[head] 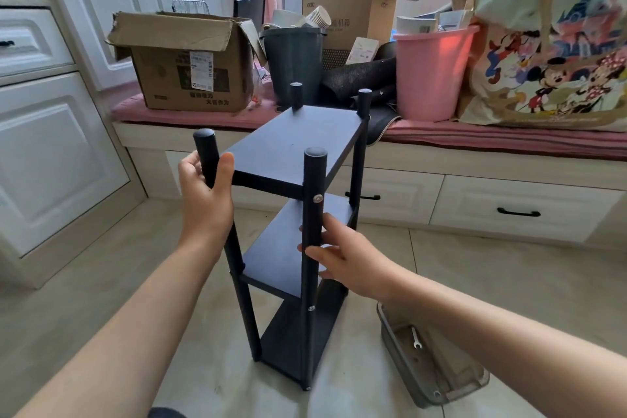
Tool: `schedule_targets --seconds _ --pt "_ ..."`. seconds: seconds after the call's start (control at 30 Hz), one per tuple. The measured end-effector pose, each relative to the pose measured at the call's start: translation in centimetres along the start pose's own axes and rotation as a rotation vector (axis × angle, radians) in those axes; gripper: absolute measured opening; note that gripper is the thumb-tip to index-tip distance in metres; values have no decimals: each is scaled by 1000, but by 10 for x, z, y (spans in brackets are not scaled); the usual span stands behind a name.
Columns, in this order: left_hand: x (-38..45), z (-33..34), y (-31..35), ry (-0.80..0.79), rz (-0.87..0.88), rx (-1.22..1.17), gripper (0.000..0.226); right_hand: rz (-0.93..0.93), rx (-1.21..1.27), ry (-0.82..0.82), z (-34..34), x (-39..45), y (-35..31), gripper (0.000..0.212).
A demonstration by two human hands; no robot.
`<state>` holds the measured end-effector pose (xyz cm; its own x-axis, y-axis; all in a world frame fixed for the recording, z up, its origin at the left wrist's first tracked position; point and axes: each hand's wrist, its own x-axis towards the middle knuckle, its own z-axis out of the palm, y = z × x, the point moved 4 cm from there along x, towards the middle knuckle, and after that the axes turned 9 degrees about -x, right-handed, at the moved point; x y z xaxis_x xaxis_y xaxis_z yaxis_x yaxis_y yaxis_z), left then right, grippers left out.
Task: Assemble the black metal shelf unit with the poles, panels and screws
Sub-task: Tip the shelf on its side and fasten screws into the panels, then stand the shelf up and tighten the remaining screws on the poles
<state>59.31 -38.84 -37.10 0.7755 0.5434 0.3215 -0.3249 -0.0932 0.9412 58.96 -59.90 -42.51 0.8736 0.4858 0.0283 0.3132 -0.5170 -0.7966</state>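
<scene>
A: Progress? The shelf point(288, 248) stands upright on the floor tiles point(135, 282), in front of the window bench point(475, 142). Three panels sit between four poles, so it looks almost done.

B: Agreed. The top panel point(291, 142), the middle one and the bottom one all look level. What is left seems to be a check of the screws.

A: Hands?

B: The left hand point(207, 193) wraps the near-left pole point(207, 159) just below its cap. The right hand point(342, 258) curls round the near-right pole point(314, 207), between the top and middle panels.

A: Small parts?

B: A screw point(318, 198) shows at the top joint, with another lower down. A spanner point(415, 339) lies in the tray point(437, 383) beside the shelf, untouched.
</scene>
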Motion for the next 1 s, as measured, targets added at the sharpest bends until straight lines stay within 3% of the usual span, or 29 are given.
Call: schedule_targets --seconds 0.13,0.27,0.37,0.43,0.57,0.7,0.83,1.0 --pt "-14 -4 22 134 211 283 57 -37 -81 -3 -6 -1 4 20" --pt "-34 9 38 -9 309 409 47 -6 -114 8 -17 -1 16 20" --pt "-39 12 39 -42 321 514 46 30 -136 59 -31 2 27 16" --pt "-44 15 42 -58 419 583 49 56 -154 76 -39 5 36 14" --pt "-58 34 50 -235 517 498 42 98 -219 54 -53 8 53 17" --pt "-73 52 44 -348 480 404 57 157 -232 15 -65 3 72 17" --pt "-80 68 34 -359 502 462 63 241 -220 -50 -71 -9 110 15" --pt "-78 76 25 -246 561 525 60 369 -132 -21 -78 -24 181 13"
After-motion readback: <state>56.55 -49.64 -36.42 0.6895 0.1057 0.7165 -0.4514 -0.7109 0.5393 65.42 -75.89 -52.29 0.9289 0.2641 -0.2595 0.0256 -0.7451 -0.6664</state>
